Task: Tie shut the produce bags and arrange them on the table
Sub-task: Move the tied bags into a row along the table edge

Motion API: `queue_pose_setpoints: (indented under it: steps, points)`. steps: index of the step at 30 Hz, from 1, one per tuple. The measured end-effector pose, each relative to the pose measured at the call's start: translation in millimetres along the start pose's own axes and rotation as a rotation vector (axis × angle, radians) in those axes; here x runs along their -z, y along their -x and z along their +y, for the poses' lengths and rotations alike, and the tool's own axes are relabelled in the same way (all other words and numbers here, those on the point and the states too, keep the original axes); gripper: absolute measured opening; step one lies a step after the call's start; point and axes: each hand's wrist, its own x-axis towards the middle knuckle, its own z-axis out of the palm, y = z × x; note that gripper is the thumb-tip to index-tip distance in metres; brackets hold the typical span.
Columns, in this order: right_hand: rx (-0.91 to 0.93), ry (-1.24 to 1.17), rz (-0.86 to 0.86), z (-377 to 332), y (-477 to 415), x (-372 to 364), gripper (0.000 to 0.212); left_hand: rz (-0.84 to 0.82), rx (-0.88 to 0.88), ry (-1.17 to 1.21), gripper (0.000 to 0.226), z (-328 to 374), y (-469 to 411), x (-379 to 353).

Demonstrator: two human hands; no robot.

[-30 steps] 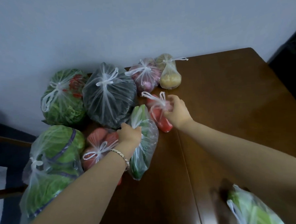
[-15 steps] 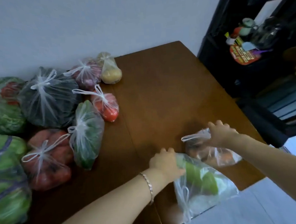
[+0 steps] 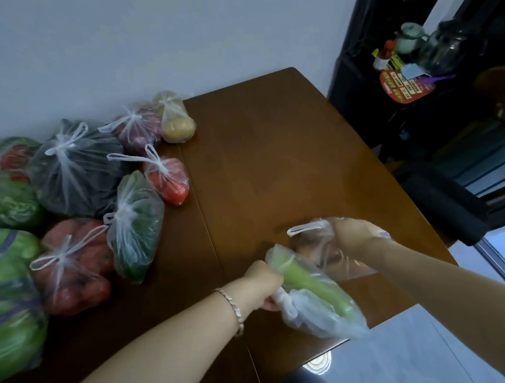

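My left hand (image 3: 265, 284) grips the gathered plastic of a clear bag of long green vegetables (image 3: 318, 299) near the table's front right edge. Just beyond it, my right hand (image 3: 350, 233) holds the top of a second clear bag with brownish-orange produce (image 3: 330, 254), its white handle loop sticking out to the left. Several tied bags lie grouped at the left of the brown wooden table (image 3: 273, 161): red tomatoes (image 3: 168, 178), green peppers (image 3: 136, 223), red produce (image 3: 73, 265), dark greens (image 3: 74, 171), potatoes (image 3: 174, 122).
Large bags of leafy greens (image 3: 11, 292) fill the far left edge. A grey wall runs behind the table. A black shelf (image 3: 415, 74) with a teapot and jars stands to the right, and a dark chair (image 3: 445, 204) sits by the table's right edge.
Both hands left the tied bags at the left and moved to the two bags at the front right. My left hand has since gathered the green vegetable bag's plastic and lifted it slightly.
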Motion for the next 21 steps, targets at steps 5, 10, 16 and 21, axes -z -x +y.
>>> queue_pose_setpoints:
  steps: [5, 10, 16, 21]
  points:
    - [0.071, -0.097, 0.067, -21.4, -1.3, 6.4, 0.025, 0.211, -0.088, -0.021, 0.026, 5.7, -9.6, 54.2]
    - [0.086, -0.449, 0.044, -73.3, -17.5, 17.9, 0.038, 0.488, -0.157, -0.334, 0.032, 2.4, -21.8, 139.3]
    - [0.231, -0.605, 0.007, -149.5, -36.6, 37.3, 0.038, 0.661, -0.125, -0.513, 0.031, -0.6, -32.9, 215.1]
    - [0.209, -0.747, 0.064, -211.1, -55.7, 49.6, 0.036, 0.825, -0.279, -0.475, 0.021, -7.7, -36.2, 245.5]
